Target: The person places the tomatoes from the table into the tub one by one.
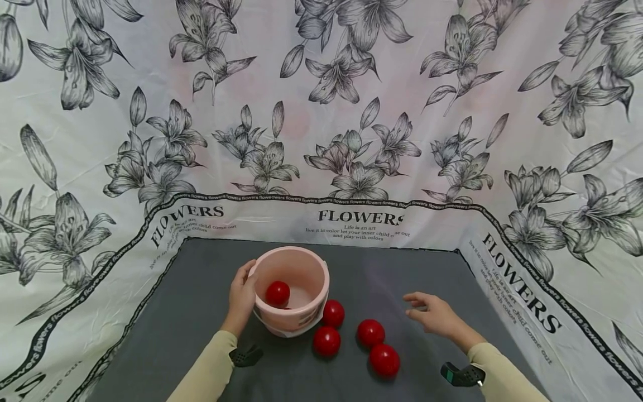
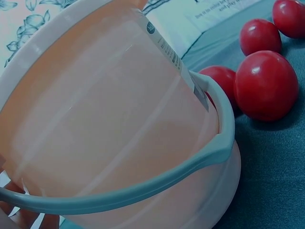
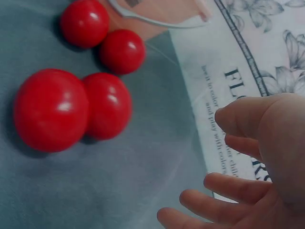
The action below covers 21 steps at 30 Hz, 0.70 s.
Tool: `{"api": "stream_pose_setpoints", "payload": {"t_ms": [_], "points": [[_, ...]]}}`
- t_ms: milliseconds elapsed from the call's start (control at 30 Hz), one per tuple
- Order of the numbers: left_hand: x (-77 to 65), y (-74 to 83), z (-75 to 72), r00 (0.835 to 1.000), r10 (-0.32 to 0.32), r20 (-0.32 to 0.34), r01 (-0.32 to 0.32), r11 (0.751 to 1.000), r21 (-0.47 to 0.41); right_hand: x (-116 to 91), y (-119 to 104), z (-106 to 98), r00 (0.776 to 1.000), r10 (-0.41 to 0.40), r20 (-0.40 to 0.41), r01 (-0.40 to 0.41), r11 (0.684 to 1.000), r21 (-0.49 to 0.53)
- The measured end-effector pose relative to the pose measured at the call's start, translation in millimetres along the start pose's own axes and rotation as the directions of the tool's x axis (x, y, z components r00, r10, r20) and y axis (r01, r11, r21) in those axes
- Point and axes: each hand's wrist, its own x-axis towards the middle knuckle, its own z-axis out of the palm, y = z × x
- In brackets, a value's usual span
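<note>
A pale pink bucket [image 1: 316,304] with a light handle stands tilted on the dark cloth, its mouth turned up towards me. My left hand [image 1: 241,298] grips it at the left rim. Inside lies a glossy red tomato-like ball [image 1: 277,293], with a sliver of another red thing below it. Several more such balls lie to the bucket's right, among them a near one [image 1: 326,341] and a larger-looking one [image 1: 384,360]. To their right my right hand [image 1: 434,315] hovers with loosely spread fingers, holding nothing. In the right wrist view its fingers [image 3: 238,188] are apart from the balls.
A dark grey cloth [image 1: 211,273] covers the work surface. White sheeting [image 1: 271,223] printed with flowers and lettering borders it at the back and both sides. Dark bands sit on my left wrist [image 1: 246,356] and right wrist [image 1: 462,375].
</note>
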Motion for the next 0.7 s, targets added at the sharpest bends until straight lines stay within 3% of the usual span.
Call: {"api": "stream_pose_setpoints", "payload": {"t_ms": [400, 700], "points": [[0.8, -2.2, -0.4, 1.0, 0.026, -0.011, -0.026, 1.0, 0.0, 16.0, 2.7, 42.3, 0.998, 0.053, 0.022, -0.055, 0.994, 0.095], [0.9, -1.9, -0.4, 1.0, 0.007, -0.008, -0.007, 1.0, -0.007, 31.7, 2.6, 74.0, 0.996, 0.086, 0.006, -0.086, 0.986, 0.144]]}}
